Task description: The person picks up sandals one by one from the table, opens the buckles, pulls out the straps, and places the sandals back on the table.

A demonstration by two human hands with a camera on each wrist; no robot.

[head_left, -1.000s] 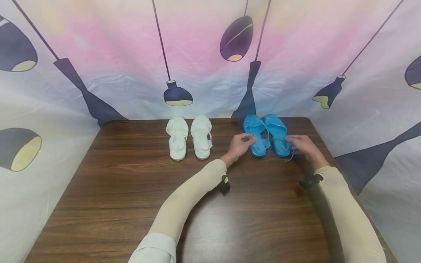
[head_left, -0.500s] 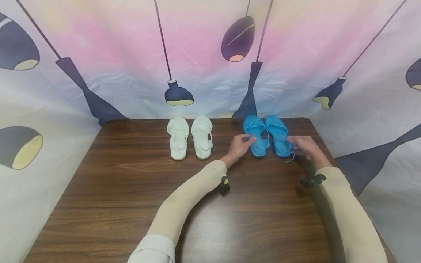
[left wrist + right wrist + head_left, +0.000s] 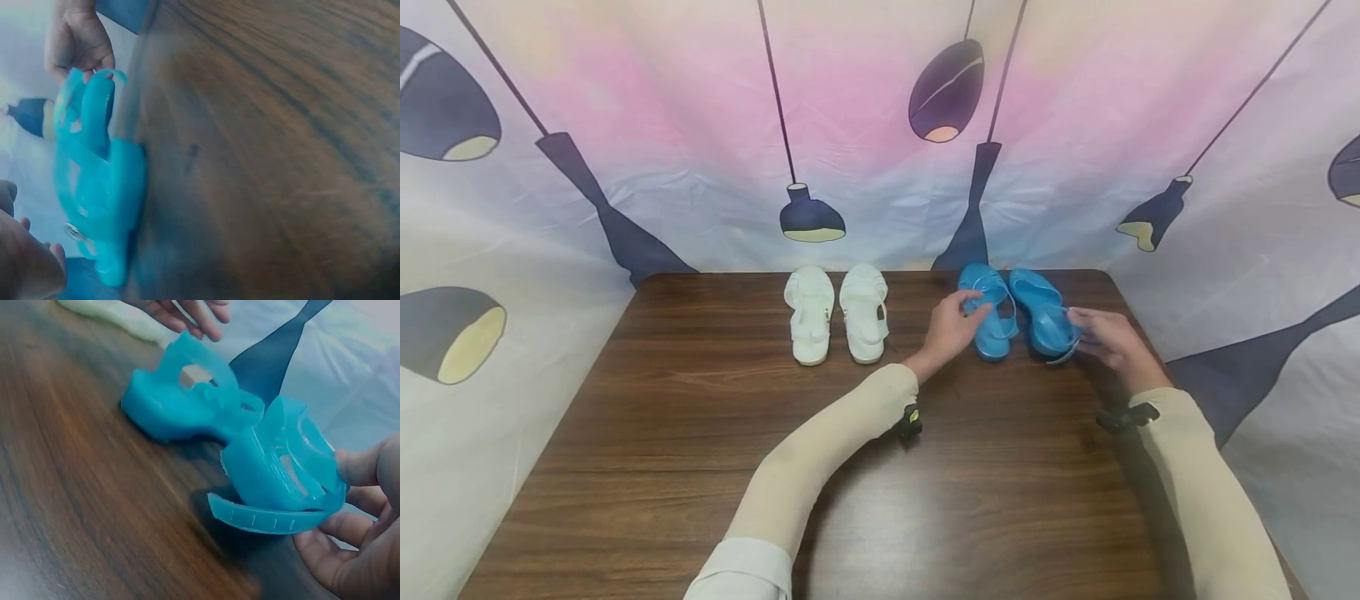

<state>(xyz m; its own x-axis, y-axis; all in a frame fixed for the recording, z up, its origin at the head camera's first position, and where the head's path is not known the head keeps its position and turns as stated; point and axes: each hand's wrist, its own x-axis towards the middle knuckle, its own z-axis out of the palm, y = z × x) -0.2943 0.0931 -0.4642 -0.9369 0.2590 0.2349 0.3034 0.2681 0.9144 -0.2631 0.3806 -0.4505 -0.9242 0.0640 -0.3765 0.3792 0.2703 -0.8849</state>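
Note:
Two blue sandals stand at the far right of the table. My right hand (image 3: 1111, 343) pinches the right blue sandal (image 3: 1049, 332) by its outer side, thumb above and fingers below, as the right wrist view shows. That sandal (image 3: 265, 472) is tilted, and its loose strap (image 3: 269, 520) hangs out near the table. The left blue sandal (image 3: 994, 340) lies flat, its strap and metal buckle (image 3: 74, 232) on the side facing my left hand (image 3: 951, 329). With fingers relaxed and holding nothing, the left hand hovers just beside this sandal.
A pair of white sandals (image 3: 811, 321) stands left of the blue pair, near the back edge of the brown wooden table (image 3: 700, 433). Behind and at both sides hangs a curtain (image 3: 880, 192) printed with lamps.
My left thumb and fingers have come off the left sandal's strap and spread apart. My right hand has moved slightly right and tipped the right sandal, which lay flat before.

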